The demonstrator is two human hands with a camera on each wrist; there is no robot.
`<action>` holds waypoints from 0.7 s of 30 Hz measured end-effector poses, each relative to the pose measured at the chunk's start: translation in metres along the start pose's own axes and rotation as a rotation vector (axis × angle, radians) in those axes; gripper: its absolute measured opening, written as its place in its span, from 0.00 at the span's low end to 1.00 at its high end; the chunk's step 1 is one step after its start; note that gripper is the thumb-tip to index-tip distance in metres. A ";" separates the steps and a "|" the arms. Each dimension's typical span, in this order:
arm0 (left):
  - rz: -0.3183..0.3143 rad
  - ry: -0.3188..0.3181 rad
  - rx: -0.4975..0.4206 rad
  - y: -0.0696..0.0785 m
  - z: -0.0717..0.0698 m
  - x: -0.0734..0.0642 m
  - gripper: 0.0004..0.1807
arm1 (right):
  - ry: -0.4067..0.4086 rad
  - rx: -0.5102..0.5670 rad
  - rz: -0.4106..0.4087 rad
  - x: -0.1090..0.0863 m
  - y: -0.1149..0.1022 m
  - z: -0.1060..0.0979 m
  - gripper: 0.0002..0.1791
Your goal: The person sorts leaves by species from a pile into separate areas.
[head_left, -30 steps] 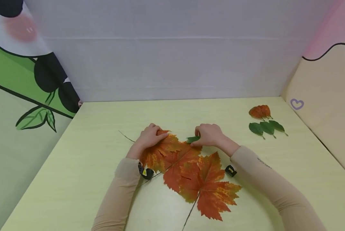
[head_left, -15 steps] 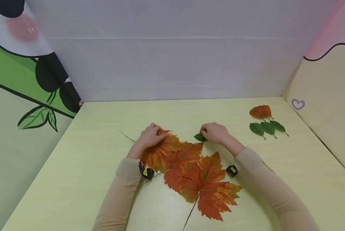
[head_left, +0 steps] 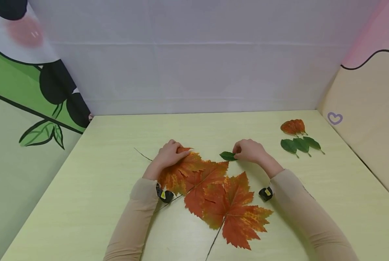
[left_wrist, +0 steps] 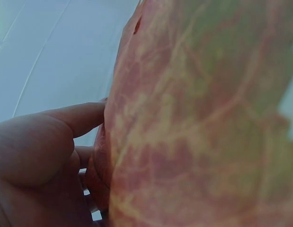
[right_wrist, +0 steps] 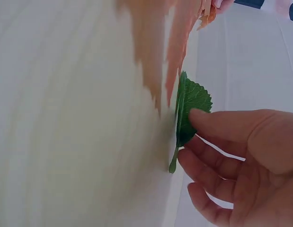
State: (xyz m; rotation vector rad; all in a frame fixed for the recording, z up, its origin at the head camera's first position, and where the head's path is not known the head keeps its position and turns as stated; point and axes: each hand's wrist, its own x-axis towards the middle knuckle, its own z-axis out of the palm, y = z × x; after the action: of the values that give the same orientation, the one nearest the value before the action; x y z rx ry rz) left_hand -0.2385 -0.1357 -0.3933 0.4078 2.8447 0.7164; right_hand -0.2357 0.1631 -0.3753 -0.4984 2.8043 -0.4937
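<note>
My left hand (head_left: 169, 156) pinches the far edge of an orange maple leaf (head_left: 181, 173). In the left wrist view the thumb (left_wrist: 87, 116) lies against this leaf (left_wrist: 184, 113), with other fingers partly hidden behind it. Two more maple leaves, a middle one (head_left: 205, 179) and a front one (head_left: 241, 214), overlap it toward the front right. To their right, my right hand (head_left: 251, 151) pinches a small green leaf (head_left: 227, 156) near its stem end. The right wrist view has this green leaf (right_wrist: 196, 101) between thumb and fingers, close to the table surface.
At the table's back right lie several small orange-brown leaves (head_left: 292, 127) in an overlapping row. A row of green leaves (head_left: 301, 144) lies just in front of them. A pale wall (head_left: 201, 76) rises behind the table (head_left: 67, 203).
My right hand has moved right, away from the maple leaves, taking the green leaf along. More of that leaf is exposed now. The left hand and maple leaves have stayed put.
</note>
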 end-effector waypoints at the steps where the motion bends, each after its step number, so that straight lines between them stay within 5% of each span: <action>1: 0.001 -0.001 0.000 0.000 0.000 0.000 0.26 | -0.005 0.001 0.007 -0.001 0.001 0.000 0.09; 14: -0.001 0.005 0.015 -0.003 0.003 0.003 0.27 | 0.069 0.174 0.173 -0.021 0.048 -0.021 0.16; 21: -0.001 0.005 0.012 -0.003 0.004 0.002 0.26 | 0.098 0.180 0.238 -0.036 0.073 -0.035 0.16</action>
State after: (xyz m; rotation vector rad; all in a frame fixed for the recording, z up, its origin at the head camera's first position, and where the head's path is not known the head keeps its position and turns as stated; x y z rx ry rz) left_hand -0.2405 -0.1357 -0.3980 0.4072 2.8547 0.7015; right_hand -0.2340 0.2512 -0.3640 -0.1034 2.8242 -0.7250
